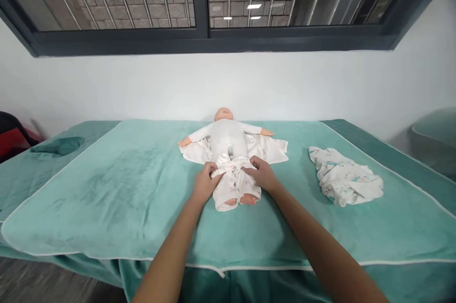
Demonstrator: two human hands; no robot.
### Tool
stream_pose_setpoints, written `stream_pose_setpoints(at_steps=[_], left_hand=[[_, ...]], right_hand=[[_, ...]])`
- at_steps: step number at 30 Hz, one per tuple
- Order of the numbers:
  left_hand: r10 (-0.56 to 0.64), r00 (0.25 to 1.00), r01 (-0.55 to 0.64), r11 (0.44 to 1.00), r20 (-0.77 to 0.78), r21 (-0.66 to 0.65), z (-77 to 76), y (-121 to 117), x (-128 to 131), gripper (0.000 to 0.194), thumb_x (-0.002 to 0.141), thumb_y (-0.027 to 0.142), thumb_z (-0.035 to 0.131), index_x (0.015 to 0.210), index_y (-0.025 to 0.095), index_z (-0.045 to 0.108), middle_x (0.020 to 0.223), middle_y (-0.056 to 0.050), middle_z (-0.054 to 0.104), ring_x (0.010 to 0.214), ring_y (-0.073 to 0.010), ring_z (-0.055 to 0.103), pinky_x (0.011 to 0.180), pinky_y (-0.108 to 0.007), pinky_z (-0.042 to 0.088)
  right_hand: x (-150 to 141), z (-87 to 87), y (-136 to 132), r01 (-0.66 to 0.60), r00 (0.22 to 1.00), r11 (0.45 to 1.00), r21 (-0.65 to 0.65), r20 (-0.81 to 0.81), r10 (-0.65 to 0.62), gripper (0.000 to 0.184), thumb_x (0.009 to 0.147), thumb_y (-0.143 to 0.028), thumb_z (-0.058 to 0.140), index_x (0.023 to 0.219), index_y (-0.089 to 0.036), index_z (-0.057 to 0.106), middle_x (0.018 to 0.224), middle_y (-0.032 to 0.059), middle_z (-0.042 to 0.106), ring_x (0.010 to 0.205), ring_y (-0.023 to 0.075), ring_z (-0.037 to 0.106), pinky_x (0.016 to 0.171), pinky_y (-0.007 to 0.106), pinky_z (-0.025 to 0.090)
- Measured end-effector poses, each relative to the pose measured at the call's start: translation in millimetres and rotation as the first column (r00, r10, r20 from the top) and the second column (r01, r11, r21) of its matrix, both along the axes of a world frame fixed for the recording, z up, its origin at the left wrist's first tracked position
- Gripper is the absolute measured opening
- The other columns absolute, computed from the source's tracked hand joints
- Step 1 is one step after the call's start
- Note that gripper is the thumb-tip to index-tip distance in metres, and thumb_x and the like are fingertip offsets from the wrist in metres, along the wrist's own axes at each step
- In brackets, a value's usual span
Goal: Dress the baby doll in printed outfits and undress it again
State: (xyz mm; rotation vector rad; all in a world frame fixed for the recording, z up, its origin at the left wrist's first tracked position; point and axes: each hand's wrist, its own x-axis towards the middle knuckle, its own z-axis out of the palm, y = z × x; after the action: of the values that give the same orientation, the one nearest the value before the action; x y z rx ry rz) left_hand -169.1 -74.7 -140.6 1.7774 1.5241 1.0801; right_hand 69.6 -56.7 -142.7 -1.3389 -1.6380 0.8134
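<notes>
A baby doll [226, 136] with a white cloth body lies on its back, arms spread and head toward the wall. White baby pants [227, 188] cover its legs, and its feet show at the leg openings. My left hand [206, 180] pinches the left side of the waistband. On the other side, my right hand [262, 174] grips the waistband between thumb and fingers. Beneath the doll's torso and arms, a white baby shirt [274, 149] is spread open.
Green plush blanket [107, 198] with white piping covers the bed. A crumpled white printed cloth [347, 177] lies to the right. Behind the bed stands a white wall [160, 84] below a dark-framed window [203, 39]. A red and black object [14, 139] is at the far left.
</notes>
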Motion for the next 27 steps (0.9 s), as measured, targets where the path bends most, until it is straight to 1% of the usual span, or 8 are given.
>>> stream_pose_setpoints(at_steps=[5, 7, 9, 11, 13, 17, 22, 27], left_hand=[[-0.1, 0.981, 0.116, 0.989, 0.167, -0.093, 6.7, -22, -7, 0.037, 0.082, 0.046, 0.063, 0.106, 0.019, 0.056, 0.1, -0.003, 0.064, 0.094, -0.0204, 0.058, 0.086, -0.034, 0.046], [-0.227, 0.955, 0.259, 0.952, 0.194, -0.161, 11.7, -34, -18, 0.063, 0.075, 0.048, 0.072, 0.128, 0.021, 0.05, 0.117, -0.007, 0.06, 0.102, -0.022, 0.058, 0.092, -0.038, 0.047], [-0.347, 0.926, 0.371, 0.911, 0.15, -0.183, 14.6, -49, -24, 0.098, 0.064, 0.046, 0.083, 0.147, 0.026, 0.034, 0.138, -0.011, 0.048, 0.116, -0.0259, 0.054, 0.101, -0.042, 0.045], [-0.39, 0.92, 0.393, 0.91, 0.048, -0.134, 14.0, -61, -23, 0.12, 0.053, 0.044, 0.09, 0.153, 0.029, 0.024, 0.15, -0.014, 0.035, 0.131, -0.0314, 0.045, 0.11, -0.046, 0.039], [-0.325, 0.944, 0.322, 0.945, -0.051, -0.05, 11.1, -70, -13, 0.12, 0.053, 0.044, 0.09, 0.153, 0.027, 0.026, 0.15, -0.016, 0.034, 0.136, -0.0348, 0.039, 0.113, -0.049, 0.035], [-0.143, 0.982, 0.144, 0.99, -0.121, 0.004, 11.0, -80, 11, 0.093, 0.066, 0.042, 0.081, 0.147, 0.026, 0.039, 0.138, -0.015, 0.05, 0.129, -0.0357, 0.048, 0.106, -0.051, 0.04], [-0.187, 0.982, 0.183, 0.976, -0.028, -0.116, 36.1, -97, 9, 0.068, 0.07, 0.025, 0.07, 0.136, 0.026, 0.053, 0.119, -0.009, 0.066, 0.11, -0.0301, 0.061, 0.094, -0.041, 0.048], [-0.245, 0.916, 0.354, 0.868, 0.319, -0.348, 74.5, -113, -5, 0.051, 0.066, 0.017, 0.064, 0.116, 0.021, 0.066, 0.098, -0.005, 0.071, 0.09, -0.0228, 0.066, 0.078, -0.033, 0.051]], right_hand=[[5, 4.2, -19, -0.144, 0.986, 0.988, -0.055, -0.097, 0.138, 0.035, 0.076, -0.051, 0.065, 0.091, -0.023, 0.049, 0.081, -0.0041, 0.052, 0.077, 0.0158, 0.05, 0.073, 0.03, 0.044], [12, 3.6, -32, -0.232, 0.971, 0.971, -0.065, -0.075, 0.227, 0.055, 0.072, -0.049, 0.071, 0.116, -0.024, 0.048, 0.107, 0.0024, 0.059, 0.097, 0.0212, 0.056, 0.087, 0.036, 0.047], [19, 0.2, -44, -0.314, 0.95, 0.948, -0.055, -0.026, 0.313, 0.092, 0.061, -0.048, 0.082, 0.138, -0.025, 0.037, 0.137, 0.0111, 0.048, 0.123, 0.029, 0.049, 0.103, 0.043, 0.042], [22, -4.8, -54, -0.369, 0.928, 0.929, -0.028, 0.049, 0.37, 0.12, 0.049, -0.048, 0.09, 0.148, -0.025, 0.026, 0.153, 0.0155, 0.031, 0.139, 0.0345, 0.035, 0.114, 0.048, 0.032], [21, -9.3, -61, -0.359, 0.929, 0.933, 0.011, 0.097, 0.356, 0.125, 0.047, -0.05, 0.091, 0.149, -0.023, 0.024, 0.154, 0.0176, 0.028, 0.142, 0.036, 0.031, 0.116, 0.049, 0.028], [10, -9.4, -75, -0.177, 0.977, 0.984, 0.036, 0.125, 0.171, 0.085, 0.063, -0.049, 0.082, 0.133, -0.022, 0.042, 0.13, 0.0136, 0.054, 0.116, 0.0305, 0.055, 0.1, 0.045, 0.045], [11, 10.2, -102, -0.074, 0.981, 0.997, -0.029, 0.178, 0.078, 0.028, 0.071, -0.03, 0.066, 0.095, -0.023, 0.055, 0.09, 0.0023, 0.064, 0.083, 0.0226, 0.058, 0.076, 0.036, 0.046], [24, 42.2, -117, -0.366, 0.921, 0.886, -0.286, -0.249, 0.3, 0.014, 0.075, -0.031, 0.061, 0.079, -0.022, 0.052, 0.072, -0.0025, 0.057, 0.065, 0.0159, 0.051, 0.059, 0.027, 0.039]])
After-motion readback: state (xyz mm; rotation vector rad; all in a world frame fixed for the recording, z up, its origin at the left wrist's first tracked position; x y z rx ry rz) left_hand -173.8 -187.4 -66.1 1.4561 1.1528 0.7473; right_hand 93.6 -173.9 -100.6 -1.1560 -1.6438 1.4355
